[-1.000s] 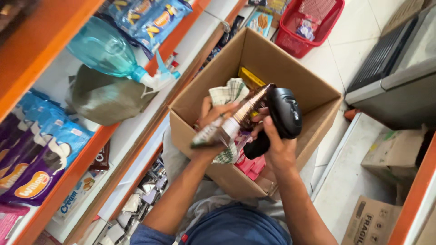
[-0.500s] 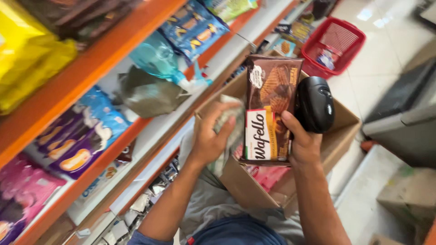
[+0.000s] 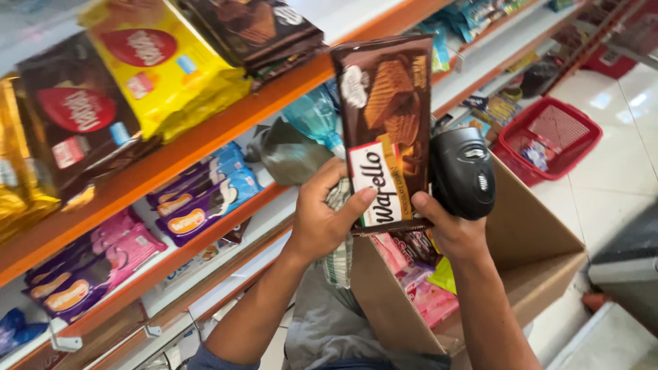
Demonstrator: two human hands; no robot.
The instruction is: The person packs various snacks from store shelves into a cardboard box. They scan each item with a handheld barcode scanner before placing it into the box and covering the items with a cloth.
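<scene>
Head view: both hands raise a brown wafer packet [image 3: 385, 130] upright before the orange shelf [image 3: 205, 140], higher than before. Left hand [image 3: 322, 219] clasps its lower edge; right hand [image 3: 449, 229] grasps packet and black scanner [image 3: 462, 171] above the cardboard box [image 3: 528, 240].

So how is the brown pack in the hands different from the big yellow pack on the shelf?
The brown pack is slim and upright, held by the left hand and right hand. The yellow pack is fatter and lies untouched on the orange shelf. The brown pack shows wafers; the yellow pack shows a red oval. Both are shiny snack wrappers.
</scene>
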